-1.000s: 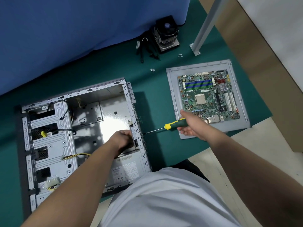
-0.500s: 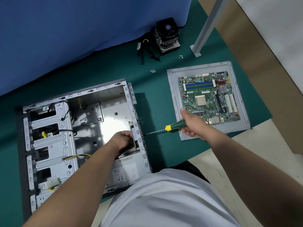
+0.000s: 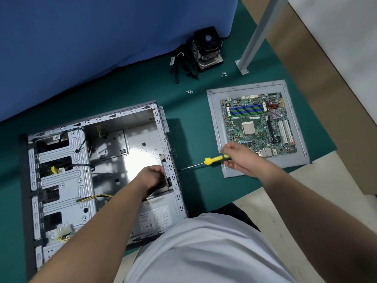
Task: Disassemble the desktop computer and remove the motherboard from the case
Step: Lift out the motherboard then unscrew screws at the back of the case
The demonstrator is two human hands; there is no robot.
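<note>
Our right hand (image 3: 238, 158) grips the screwdriver (image 3: 212, 160), its tip at the case (image 3: 98, 176) rear wall. Our left hand (image 3: 152, 177) curls inside the case, its hold hidden. The motherboard (image 3: 258, 124) lies on a gray panel (image 3: 214, 127) on the table (image 3: 195, 129).

Green motherboard (image 3: 258, 124) lies flat on a grey panel (image 3: 216, 127), beside the apparently emptied case (image 3: 98, 170)

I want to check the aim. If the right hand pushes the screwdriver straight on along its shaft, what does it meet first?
The right hand would drive the screwdriver into the case's rear wall, where its tip already seems to sit.
</note>
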